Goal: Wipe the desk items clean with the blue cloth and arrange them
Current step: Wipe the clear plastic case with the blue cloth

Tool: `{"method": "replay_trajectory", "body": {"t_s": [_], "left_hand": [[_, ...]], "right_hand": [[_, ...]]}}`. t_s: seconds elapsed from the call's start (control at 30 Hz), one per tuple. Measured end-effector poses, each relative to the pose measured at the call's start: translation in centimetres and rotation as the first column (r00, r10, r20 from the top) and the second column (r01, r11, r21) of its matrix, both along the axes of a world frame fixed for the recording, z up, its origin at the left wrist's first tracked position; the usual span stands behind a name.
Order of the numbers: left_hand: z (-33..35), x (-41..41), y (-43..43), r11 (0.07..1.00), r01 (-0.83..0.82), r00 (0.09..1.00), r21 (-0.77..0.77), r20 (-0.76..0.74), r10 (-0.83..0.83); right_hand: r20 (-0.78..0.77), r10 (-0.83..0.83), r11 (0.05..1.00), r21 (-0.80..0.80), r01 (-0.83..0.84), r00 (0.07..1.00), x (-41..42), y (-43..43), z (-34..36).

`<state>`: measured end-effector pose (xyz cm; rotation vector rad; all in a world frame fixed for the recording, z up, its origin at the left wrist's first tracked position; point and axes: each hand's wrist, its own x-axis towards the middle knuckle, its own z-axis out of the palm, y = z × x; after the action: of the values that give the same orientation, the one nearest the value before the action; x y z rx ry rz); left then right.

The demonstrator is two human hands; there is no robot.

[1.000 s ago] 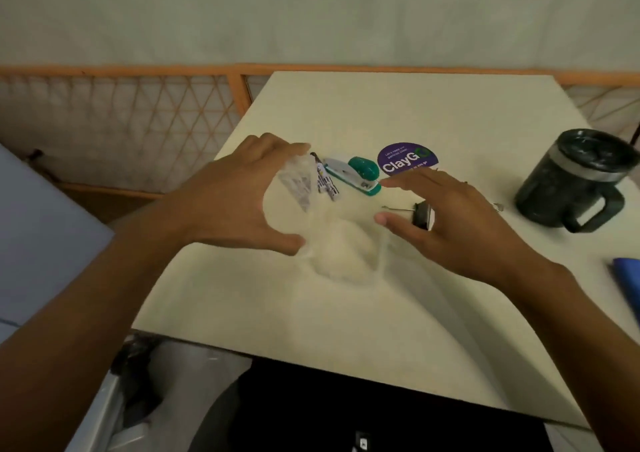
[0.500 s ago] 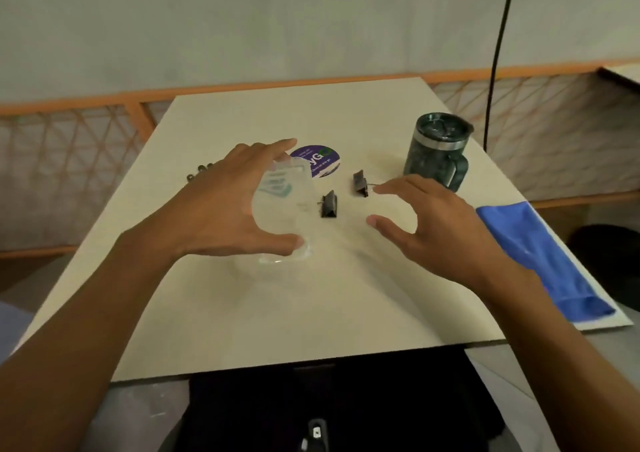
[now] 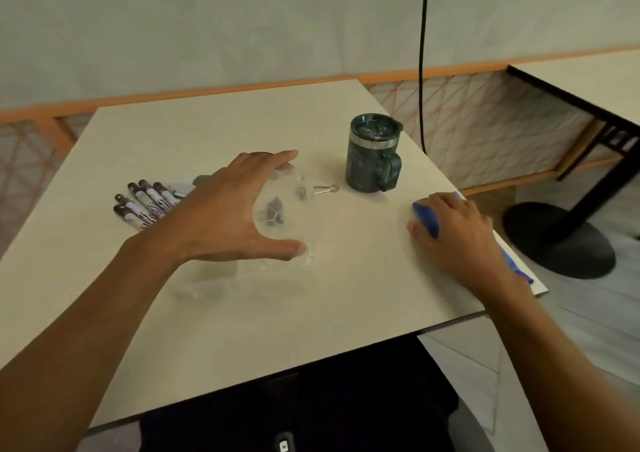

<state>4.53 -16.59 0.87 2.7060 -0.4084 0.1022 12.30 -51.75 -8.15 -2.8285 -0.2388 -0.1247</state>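
Beige square tabletop (image 3: 242, 313): the blue fabric cloth (image 3: 427, 217) lies at its right edge, partly overhanging, and is gripped by the curled fingers of the right hand (image 3: 457, 229). The dark green lidded mug (image 3: 372, 160) stands near; it could be knocked if the cloth is swept up. The clear plastic container (image 3: 287, 216) is spanned by the left hand (image 3: 221, 216), thumb and fingers spread wide around it. A slip is judged possible on the smooth wall. The black binder clips (image 3: 275, 210) seen through it could then be scattered.

The left hand (image 3: 221, 216) grips a clear container (image 3: 289, 223) while the right hand (image 3: 457, 229) grips the blue cloth (image 3: 427, 217).
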Motion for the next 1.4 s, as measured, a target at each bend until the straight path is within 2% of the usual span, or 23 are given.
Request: {"method": "replay_trajectory", "body": {"t_s": [0.23, 0.5, 0.6, 0.7, 0.87, 1.03, 1.23, 1.4], "left_hand": [[-0.5, 0.7, -0.2, 0.999, 0.014, 1.000, -0.031, 0.011, -0.014], [-0.9, 0.4, 1.4, 0.990, 0.011, 0.999, -0.142, 0.048, -0.004], [-1.0, 0.4, 2.2, 0.976, -0.031, 0.998, -0.216, 0.053, 0.043], [-1.1, 0.6, 3.7, 0.948, -0.061, 0.996, -0.311, 0.048, 0.080], [-1.5, 1.6, 6.8, 0.887, -0.036, 0.997, -0.460, 0.050, 0.066], [-1.9, 2.3, 8.6, 0.836, 0.041, 0.990, -0.547, 0.136, 0.040], [-2.2, 2.5, 10.2, 0.804, 0.044, 0.937, -0.593, 0.304, 0.173], [-3.2, 2.5, 10.4, 0.756, 0.041, 0.910, -0.653, 0.337, 0.243]], "right_hand": [[0.143, -0.098, 0.993, 0.074, 0.088, 0.985, 0.2, 0.0, -2.0], [0.235, 0.015, 0.961, 0.266, -0.079, 0.972, -0.9, 2.9, 0.8], [0.253, 0.033, 0.883, 0.446, -0.146, 0.967, -1.1, 5.9, 2.3], [0.349, 0.075, 0.825, 0.505, -0.255, 0.934, -0.8, 9.6, 4.3], [0.356, 0.146, 0.639, 0.678, -0.363, 0.923, 0.4, 16.3, 7.3], [0.400, 0.229, 0.506, 0.730, -0.460, 0.887, 1.1, 21.5, 8.6], [0.513, 0.346, 0.415, 0.667, -0.619, 0.785, 1.7, 24.0, 8.6], [0.383, 0.552, 0.301, 0.737, -0.605, 0.741, 2.0, 24.7, 7.8]]}}
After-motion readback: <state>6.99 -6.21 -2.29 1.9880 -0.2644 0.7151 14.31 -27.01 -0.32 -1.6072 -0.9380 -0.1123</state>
